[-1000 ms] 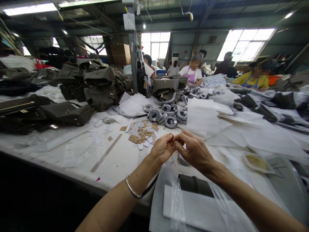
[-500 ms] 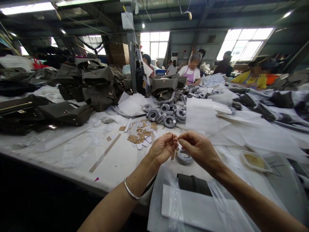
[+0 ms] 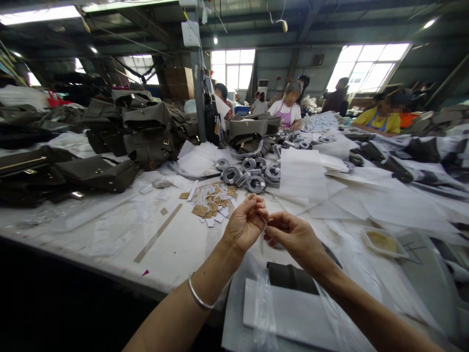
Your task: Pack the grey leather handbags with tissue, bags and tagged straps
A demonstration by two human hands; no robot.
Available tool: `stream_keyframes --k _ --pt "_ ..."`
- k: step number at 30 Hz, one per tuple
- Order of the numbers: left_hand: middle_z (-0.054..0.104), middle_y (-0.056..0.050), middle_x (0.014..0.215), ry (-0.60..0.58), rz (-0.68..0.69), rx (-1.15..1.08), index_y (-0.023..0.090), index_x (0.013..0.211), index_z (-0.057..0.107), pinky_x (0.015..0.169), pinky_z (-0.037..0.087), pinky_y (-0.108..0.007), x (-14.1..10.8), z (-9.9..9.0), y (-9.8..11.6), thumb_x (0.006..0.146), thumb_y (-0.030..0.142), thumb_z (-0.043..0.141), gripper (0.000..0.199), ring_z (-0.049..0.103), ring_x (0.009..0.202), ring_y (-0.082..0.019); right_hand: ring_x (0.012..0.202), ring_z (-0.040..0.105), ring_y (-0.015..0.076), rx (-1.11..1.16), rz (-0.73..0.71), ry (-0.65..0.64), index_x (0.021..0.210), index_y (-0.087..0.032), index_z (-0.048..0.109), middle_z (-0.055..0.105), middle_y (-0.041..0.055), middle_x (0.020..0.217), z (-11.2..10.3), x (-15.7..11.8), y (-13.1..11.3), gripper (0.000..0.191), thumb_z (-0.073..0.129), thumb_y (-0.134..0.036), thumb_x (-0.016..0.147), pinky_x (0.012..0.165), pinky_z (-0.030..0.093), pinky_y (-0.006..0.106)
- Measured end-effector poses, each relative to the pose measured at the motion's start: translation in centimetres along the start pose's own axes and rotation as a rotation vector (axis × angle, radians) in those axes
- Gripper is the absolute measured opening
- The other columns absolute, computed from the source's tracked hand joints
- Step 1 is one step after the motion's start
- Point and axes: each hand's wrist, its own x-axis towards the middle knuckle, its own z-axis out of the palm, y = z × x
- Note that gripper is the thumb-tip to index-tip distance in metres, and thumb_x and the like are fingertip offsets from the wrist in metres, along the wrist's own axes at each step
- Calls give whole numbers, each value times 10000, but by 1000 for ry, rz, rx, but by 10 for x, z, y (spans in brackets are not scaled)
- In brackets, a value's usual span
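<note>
Above the table, my left hand (image 3: 242,222) is closed in a pinch on a thin pale string (image 3: 263,226). The fingertips of my right hand (image 3: 295,239) are pinched at the same string, touching or almost touching the left fingers. What hangs from the string is mostly hidden by the hands. Behind the right fingers, a coiled strap in plastic wrap (image 3: 275,244) shows only in part. Below the hands lies a dark bag piece (image 3: 291,277) with a white foam sheet (image 3: 286,308) and clear plastic over it. Brown and white tags with strings (image 3: 210,208) form a loose pile beyond my left hand.
Dark bags (image 3: 146,129) are heaped at the left. Wrapped strap coils (image 3: 231,175) lie beyond the tags. White foam sheets (image 3: 304,173) spread to the right, near a shallow plastic tray (image 3: 384,242). A post (image 3: 199,83) rises behind the table; several people work farther back.
My right hand has moved slightly lower and its fingers have shifted below the left fingertips. The brown tag seen hanging under the hands is now hidden. The view has shifted slightly.
</note>
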Motion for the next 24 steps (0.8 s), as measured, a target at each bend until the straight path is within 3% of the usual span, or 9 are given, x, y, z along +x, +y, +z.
stream_keyframes --k 3,6,10,12,15,19,21,24 --pt "547 -18 789 3 42 -32 138 782 580 535 458 -100 0 1 -3 923 17 425 242 535 580 -30 634 682 177 -25 -11 47 916 -160 701 727 55 763 0 -2 1 345 731 -453 737 569 564 279" --pt "557 -16 793 25 89 -39 140 775 581 540 455 -102 3 1 -8 915 6 426 248 533 574 -28 619 686 182 -206 -105 81 966 -187 729 734 48 772 -2 -4 3 318 669 -454 805 570 568 287" --pt "574 -2 771 73 134 -22 152 772 576 568 465 -122 9 0 -18 883 -8 464 224 543 572 -35 585 675 175 -504 -274 137 855 -215 748 712 17 671 -6 -3 1 206 579 -333 848 589 540 276" --pt "584 2 771 74 140 42 154 780 574 603 476 -138 11 -2 -20 858 2 519 180 562 596 -41 566 663 171 -564 -275 166 809 -214 746 703 8 641 -11 -2 -1 187 573 -286 819 582 526 272" --pt "612 -15 830 -13 210 364 161 811 581 693 502 -202 11 -12 -18 822 127 660 87 614 721 -90 562 653 163 -523 -177 171 808 -206 741 701 4 645 -21 0 -2 190 572 -292 809 549 514 259" --pt "634 -25 874 -126 340 1109 169 874 614 750 482 -259 5 -29 -10 770 412 751 298 611 836 -149 558 623 151 -408 -53 185 787 -179 711 692 15 654 -36 0 -7 208 628 -371 782 490 488 234" --pt "649 -24 900 -172 340 1402 173 894 631 798 473 -285 1 -33 -9 741 420 768 321 610 866 -166 503 576 130 -335 3 170 784 -165 694 665 10 611 -39 0 -11 241 653 -402 760 448 456 221" --pt "660 -18 904 -176 392 1620 181 840 649 836 459 -302 -2 -33 -12 754 361 742 220 614 875 -174 435 509 98 -210 55 121 756 -153 666 623 -5 555 -39 0 -17 278 672 -430 741 411 415 206"
